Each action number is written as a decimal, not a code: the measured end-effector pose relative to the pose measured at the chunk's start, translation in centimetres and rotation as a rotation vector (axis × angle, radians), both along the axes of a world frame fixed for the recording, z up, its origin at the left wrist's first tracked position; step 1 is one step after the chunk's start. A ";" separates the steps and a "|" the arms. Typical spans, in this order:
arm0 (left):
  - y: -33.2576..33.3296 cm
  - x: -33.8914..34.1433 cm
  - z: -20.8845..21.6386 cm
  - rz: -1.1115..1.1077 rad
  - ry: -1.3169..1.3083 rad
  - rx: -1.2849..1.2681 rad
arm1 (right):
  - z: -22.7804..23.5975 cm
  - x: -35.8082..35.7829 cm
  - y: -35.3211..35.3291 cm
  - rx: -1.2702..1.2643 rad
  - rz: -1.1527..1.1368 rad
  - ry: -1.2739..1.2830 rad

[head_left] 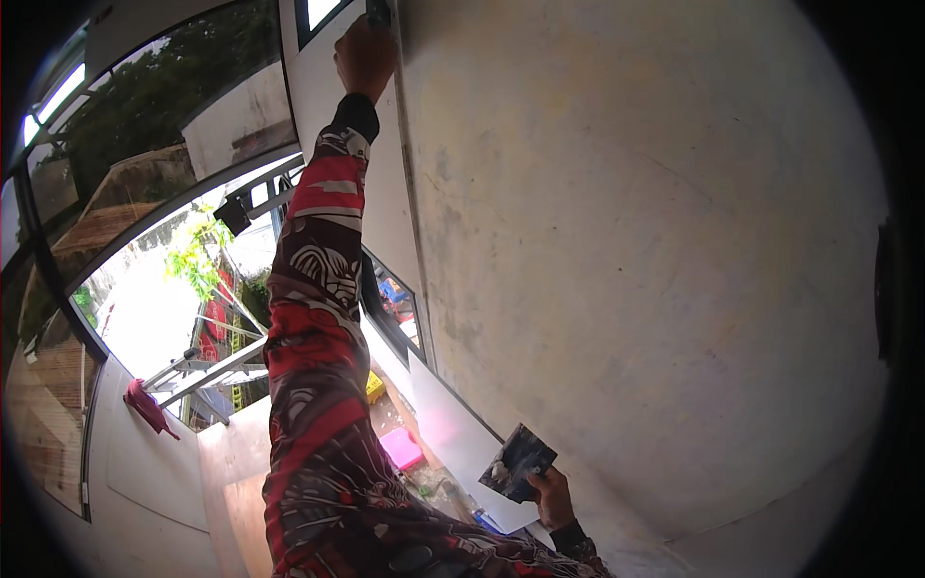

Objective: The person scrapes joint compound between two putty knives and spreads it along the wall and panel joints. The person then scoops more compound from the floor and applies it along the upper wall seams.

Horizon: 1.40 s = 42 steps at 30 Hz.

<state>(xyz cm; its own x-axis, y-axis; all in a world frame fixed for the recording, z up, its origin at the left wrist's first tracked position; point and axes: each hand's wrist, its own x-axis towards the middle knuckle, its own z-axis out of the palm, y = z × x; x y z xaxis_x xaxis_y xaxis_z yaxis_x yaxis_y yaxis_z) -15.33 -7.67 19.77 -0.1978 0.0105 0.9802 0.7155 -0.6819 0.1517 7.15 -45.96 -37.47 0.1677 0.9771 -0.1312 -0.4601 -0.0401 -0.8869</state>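
Note:
My left arm reaches up across the middle of the view. At the top edge my left hand (366, 56) is closed round a dark tool (379, 12), mostly cut off by the frame, close to the narrow white panel (383, 193) beside the wall. Low on the right, my right hand (553, 499) grips a dark square plate (520, 459) by its edge. A pale lump, like putty, sticks to the plate's face. Behind that hand stands the large, stained plaster wall (617, 260), with faint cracks and grey patches.
Dark-framed glass panes (164, 125) fill the left side. A metal ladder (217, 371) stands by the bright opening, and a maroon cloth (147, 409) hangs nearby. Below lie a pink object (401, 448), a yellow object (375, 387) and a leaning white sheet (453, 433).

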 end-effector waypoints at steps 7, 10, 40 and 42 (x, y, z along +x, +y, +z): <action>2.1 0.5 0.9 0.086 -0.009 0.102 | -1.5 -0.3 0.2 -0.001 0.024 0.006; 2.0 4.2 -0.2 0.165 0.020 0.038 | -1.5 0.3 0.1 -0.024 -0.007 0.005; 0.4 1.8 1.9 -0.096 -0.059 -0.064 | -1.6 -0.6 0.0 -0.034 -0.054 -0.041; 0.6 2.1 1.2 -0.082 -0.015 0.072 | -1.2 -0.7 -0.3 -0.039 -0.051 -0.007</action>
